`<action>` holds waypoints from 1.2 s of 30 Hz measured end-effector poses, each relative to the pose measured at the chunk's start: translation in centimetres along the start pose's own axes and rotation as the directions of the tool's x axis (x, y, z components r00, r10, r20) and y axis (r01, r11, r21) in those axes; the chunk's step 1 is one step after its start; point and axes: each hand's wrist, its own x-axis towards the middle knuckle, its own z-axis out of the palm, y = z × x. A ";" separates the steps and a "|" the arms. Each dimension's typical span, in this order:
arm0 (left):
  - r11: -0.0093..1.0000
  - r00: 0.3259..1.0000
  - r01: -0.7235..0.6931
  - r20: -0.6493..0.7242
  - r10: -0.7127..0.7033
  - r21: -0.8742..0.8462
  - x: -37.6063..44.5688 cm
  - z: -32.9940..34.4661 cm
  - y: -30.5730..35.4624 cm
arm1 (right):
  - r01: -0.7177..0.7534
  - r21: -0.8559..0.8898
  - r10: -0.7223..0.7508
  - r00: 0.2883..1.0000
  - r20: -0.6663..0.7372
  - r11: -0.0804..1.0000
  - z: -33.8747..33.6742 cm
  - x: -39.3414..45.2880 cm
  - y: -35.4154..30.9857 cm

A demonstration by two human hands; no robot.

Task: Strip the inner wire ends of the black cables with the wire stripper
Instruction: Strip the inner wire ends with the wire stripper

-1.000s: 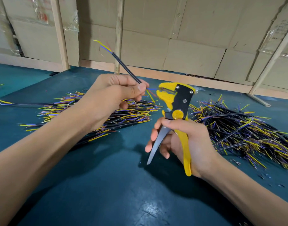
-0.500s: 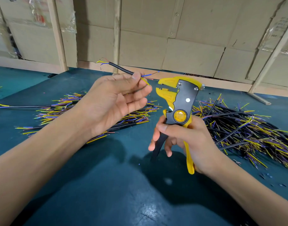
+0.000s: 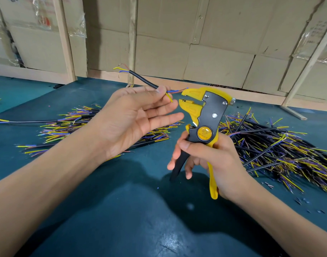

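Observation:
My left hand (image 3: 133,115), palm up, pinches a short black cable (image 3: 143,79) between thumb and forefinger. Yellow, blue and brown inner wires fan out at both of its ends. The near ends point right, just short of the jaws of the yellow and black wire stripper (image 3: 205,117). My right hand (image 3: 209,160) grips the stripper's handles and holds it upright, jaws facing left and open. The handles are spread apart. The cable's far end sticks up and left above the table.
A heap of black cables (image 3: 96,125) lies on the teal table (image 3: 121,210) behind my left hand, and a bigger heap (image 3: 281,145) lies to the right. Small cut insulation bits (image 3: 307,204) dot the table at right. Cardboard boxes (image 3: 205,43) and wooden posts back the table.
My left hand has turned palm up and tilted the cable from steeply upright to nearly level, its near wire ends now at the stripper jaws. The stripper rose slightly.

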 end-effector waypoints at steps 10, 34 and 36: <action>0.983 0.997 0.076 -0.021 -0.081 -0.168 -0.1 0.3 0.0 | 0.025 0.017 -0.025 1.000 0.009 1.000 0.2 -0.2 0.3; 0.997 0.997 0.068 0.023 -0.069 0.046 -0.4 0.4 -0.8 | 0.025 -0.051 -0.025 1.000 -0.001 0.998 0.2 -0.3 0.0; 0.996 0.997 0.073 0.026 -0.075 0.049 -0.4 0.4 -0.7 | 0.020 -0.039 -0.020 1.000 0.003 0.999 0.1 -0.3 -0.1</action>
